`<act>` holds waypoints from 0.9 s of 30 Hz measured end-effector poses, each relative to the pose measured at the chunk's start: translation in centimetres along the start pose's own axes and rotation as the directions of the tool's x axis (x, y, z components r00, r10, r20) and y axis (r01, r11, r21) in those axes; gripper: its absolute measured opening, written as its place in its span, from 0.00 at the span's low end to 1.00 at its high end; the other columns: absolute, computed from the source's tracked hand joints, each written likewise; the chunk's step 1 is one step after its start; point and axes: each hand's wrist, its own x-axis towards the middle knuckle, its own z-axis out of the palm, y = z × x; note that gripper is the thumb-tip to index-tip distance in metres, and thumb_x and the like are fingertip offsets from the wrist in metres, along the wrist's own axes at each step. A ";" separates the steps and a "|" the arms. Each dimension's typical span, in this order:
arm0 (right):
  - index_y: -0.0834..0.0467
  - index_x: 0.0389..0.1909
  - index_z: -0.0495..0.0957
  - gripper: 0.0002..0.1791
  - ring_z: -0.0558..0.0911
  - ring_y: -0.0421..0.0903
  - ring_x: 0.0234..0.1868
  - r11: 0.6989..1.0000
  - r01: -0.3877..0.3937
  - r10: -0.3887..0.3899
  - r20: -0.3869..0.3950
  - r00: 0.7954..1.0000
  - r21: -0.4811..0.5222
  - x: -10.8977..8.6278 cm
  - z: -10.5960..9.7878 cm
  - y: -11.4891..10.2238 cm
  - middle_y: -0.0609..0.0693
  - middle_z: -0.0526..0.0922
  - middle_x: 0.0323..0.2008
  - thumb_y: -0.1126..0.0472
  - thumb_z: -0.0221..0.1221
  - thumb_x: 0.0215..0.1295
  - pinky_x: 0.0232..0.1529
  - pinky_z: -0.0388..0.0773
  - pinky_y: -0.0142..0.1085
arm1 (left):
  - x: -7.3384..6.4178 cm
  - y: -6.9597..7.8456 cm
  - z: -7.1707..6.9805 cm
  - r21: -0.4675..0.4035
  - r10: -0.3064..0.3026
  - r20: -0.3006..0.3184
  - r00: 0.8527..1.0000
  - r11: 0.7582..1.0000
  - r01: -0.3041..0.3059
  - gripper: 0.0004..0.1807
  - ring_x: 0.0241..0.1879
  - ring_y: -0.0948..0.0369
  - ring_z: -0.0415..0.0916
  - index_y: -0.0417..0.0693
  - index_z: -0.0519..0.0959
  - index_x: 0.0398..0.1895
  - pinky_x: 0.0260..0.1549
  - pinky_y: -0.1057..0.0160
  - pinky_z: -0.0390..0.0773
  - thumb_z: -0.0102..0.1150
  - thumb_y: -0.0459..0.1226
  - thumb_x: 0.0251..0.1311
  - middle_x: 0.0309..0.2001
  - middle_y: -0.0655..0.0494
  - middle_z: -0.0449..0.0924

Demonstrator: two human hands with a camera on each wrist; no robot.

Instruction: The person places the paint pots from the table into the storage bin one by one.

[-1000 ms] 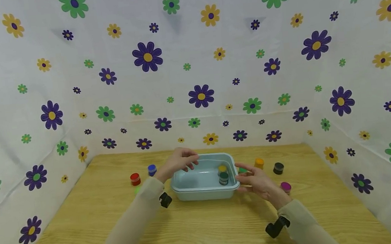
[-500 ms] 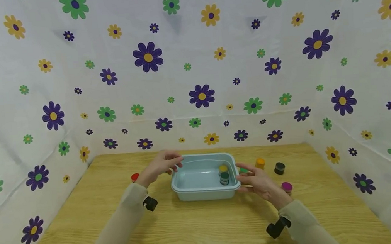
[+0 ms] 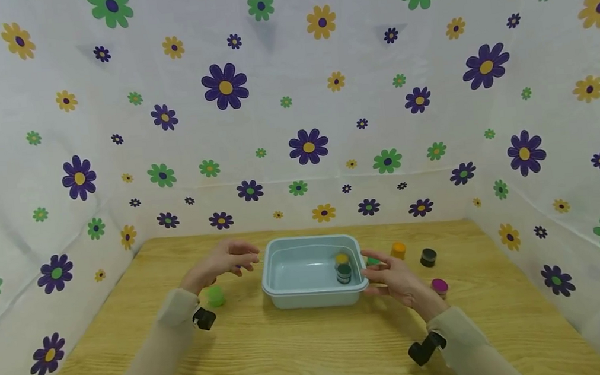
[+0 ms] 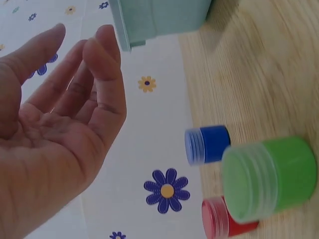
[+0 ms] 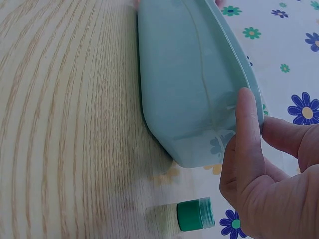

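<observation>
On table (image 3: 304, 354), nearer far edge: pale-blue tub (image 3: 310, 300). Touching tub's right end, right hand (image 3: 398, 281), fingers extended, no firm clasp visible; could topple yellow-topped jar (image 3: 341, 259) and dark jar (image 3: 344, 274) (both inside) if shoving unevenly. Toward table's left edge, left hand (image 3: 218, 262), relaxed, holding nothing; liable to tip light-green jar (image 3: 215, 296) if sweeping low.

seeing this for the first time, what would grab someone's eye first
Probably the white sheet, with purple, green and yellow flowers filling the background. Next, the pale blue tub toward the back of the wooden table, two small jars inside its right end. Then perhaps the hands beside it: the left hand apart from the tub, the right hand touching its right side.
</observation>
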 end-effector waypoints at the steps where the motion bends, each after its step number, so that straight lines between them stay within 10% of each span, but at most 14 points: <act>1: 0.54 0.74 0.58 0.34 0.82 0.47 0.45 1.000 0.002 -0.002 0.003 1.000 -0.003 0.0 0.0 0.0 0.64 0.71 0.56 0.66 0.57 0.70 0.42 0.86 0.37 | -0.2 -0.1 -0.3 0.003 -0.002 0.002 1.000 1.000 0.002 0.21 0.43 0.55 0.81 0.42 0.77 0.57 0.42 0.54 0.84 0.60 0.44 0.66 0.55 0.38 0.79; 27: 0.55 0.75 0.57 0.34 0.81 0.50 0.48 1.000 0.002 -0.002 0.013 1.000 -0.007 -0.2 -0.1 -0.3 0.64 0.71 0.57 0.66 0.57 0.70 0.45 0.85 0.39 | -5.0 -5.2 -4.8 0.128 -0.072 0.070 0.995 0.990 0.063 0.25 0.54 0.50 0.78 0.35 0.74 0.60 0.47 0.54 0.83 0.65 0.37 0.61 0.59 0.35 0.76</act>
